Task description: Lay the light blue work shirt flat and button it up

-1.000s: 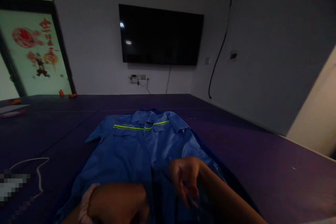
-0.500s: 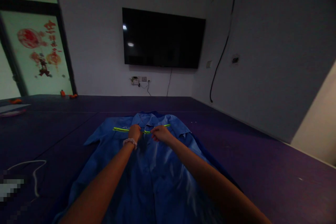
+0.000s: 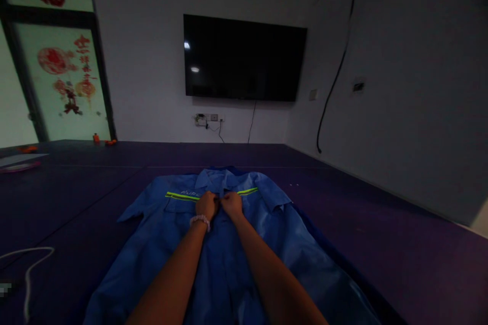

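Observation:
A blue short-sleeved work shirt (image 3: pixel 183 244) lies spread on the purple floor, its collar at the far end and yellow-green stripes across the chest. My left hand (image 3: pixel 207 205), with a pale scrunchie (image 3: pixel 200 220) on the wrist, is closed on the front placket just below the collar. Right beside it my right hand (image 3: pixel 232 205) pinches the same placket, fingertips nearly touching the left ones. The bit of cloth or button between the fingers is too small and dark to make out. Darker blue cloth (image 3: pixel 324 244) shows under the shirt's right side.
A white cable (image 3: pixel 28 274) lies on the floor (image 3: pixel 381 244) at left. Orange objects (image 3: pixel 110 142) stand near the glass door (image 3: pixel 61 76). A television (image 3: pixel 244 58) hangs on the far wall, and a black cable (image 3: pixel 330 91) hangs at right.
My hands have come together at the placket; the right hand moved left and its fingers closed on the cloth. The shirt front has shifted slightly, and the view has turned a little left.

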`<state>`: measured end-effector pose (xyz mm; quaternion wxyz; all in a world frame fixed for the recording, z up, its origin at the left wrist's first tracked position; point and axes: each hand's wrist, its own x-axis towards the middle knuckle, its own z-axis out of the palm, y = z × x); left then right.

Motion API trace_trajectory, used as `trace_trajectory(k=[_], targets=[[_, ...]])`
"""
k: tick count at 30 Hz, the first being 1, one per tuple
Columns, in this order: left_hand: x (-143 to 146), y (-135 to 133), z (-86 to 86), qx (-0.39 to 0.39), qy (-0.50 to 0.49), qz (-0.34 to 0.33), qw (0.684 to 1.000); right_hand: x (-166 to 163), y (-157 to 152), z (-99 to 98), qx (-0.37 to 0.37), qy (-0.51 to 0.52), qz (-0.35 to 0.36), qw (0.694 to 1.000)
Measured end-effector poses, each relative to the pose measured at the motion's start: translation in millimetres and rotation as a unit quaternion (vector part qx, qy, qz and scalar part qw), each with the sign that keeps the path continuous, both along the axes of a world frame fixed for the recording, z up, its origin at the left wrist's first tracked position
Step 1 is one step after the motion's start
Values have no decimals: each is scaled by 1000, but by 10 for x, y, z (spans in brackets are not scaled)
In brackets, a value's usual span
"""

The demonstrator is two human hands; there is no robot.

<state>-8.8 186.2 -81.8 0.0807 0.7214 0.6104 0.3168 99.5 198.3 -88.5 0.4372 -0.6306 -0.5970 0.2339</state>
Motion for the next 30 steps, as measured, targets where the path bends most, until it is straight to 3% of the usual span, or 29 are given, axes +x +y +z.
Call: trace_trajectory(k=[12, 22, 30], targets=[[-72, 114, -75, 42, -172, -38, 983, 105, 3, -31, -11, 186, 81, 979], [-45, 95, -66, 81, -223, -54, 970, 107, 20, -75, 27, 213, 112, 970], [-72, 204, -156, 89, -260, -62, 960, 102, 71, -116, 59, 199, 116, 971]])
